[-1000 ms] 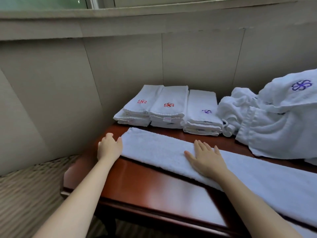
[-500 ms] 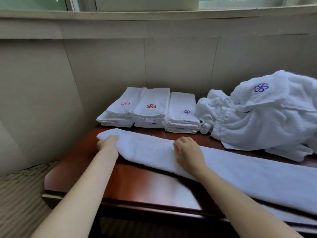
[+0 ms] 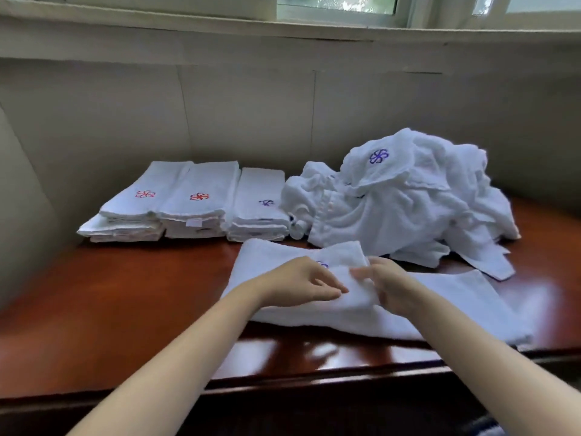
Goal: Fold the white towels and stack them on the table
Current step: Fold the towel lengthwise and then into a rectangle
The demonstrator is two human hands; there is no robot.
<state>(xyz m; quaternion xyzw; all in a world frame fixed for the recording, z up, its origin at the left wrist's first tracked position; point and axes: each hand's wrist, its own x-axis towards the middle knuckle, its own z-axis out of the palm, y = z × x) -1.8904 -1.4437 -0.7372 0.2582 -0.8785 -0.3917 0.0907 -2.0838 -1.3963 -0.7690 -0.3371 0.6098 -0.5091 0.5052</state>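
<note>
the towel [image 3: 456, 297] is gripped by the right hand [image 3: 386, 284], fingertips hidden, the left hand [image 3: 298, 281] cannot be judged for grip, and open table [image 3: 125, 294] is seen leftward.

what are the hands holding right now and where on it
The right hand grips the towel at its folded-over end; the left hand touches it there, its grip cannot be told.

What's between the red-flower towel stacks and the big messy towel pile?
In the head view, one more folded stack, with a blue flower mark, sits between them.

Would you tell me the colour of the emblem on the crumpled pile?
Blue emblem, head view.
</note>
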